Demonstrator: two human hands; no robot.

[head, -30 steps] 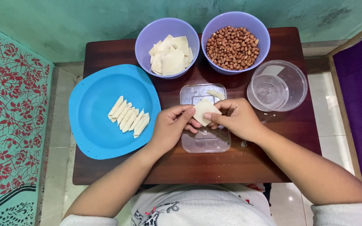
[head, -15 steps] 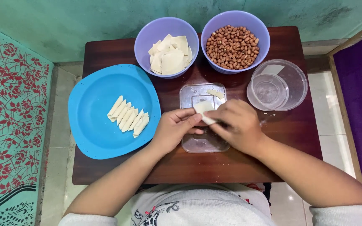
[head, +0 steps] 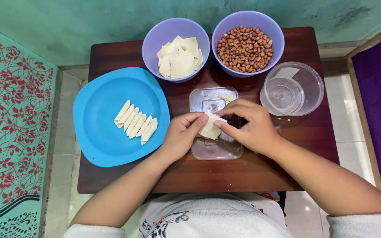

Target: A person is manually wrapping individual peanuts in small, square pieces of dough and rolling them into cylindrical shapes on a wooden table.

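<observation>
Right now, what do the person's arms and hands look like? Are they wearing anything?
Both hands are bare, the left hand and the right hand: no gloves, rings or watch visible. The forearms are bare too, with light grey sleeves pushed up near the elbows.

A small dark-brown wooden table (head: 287, 167) stands against a mottled green wall (head: 89, 22). Pale floor tiles (head: 62, 145) surround it. A green mat with red flowers (head: 9, 114) lies beyond the table's left edge; purple cloth (head: 380, 97) hangs beyond its right edge.
</observation>
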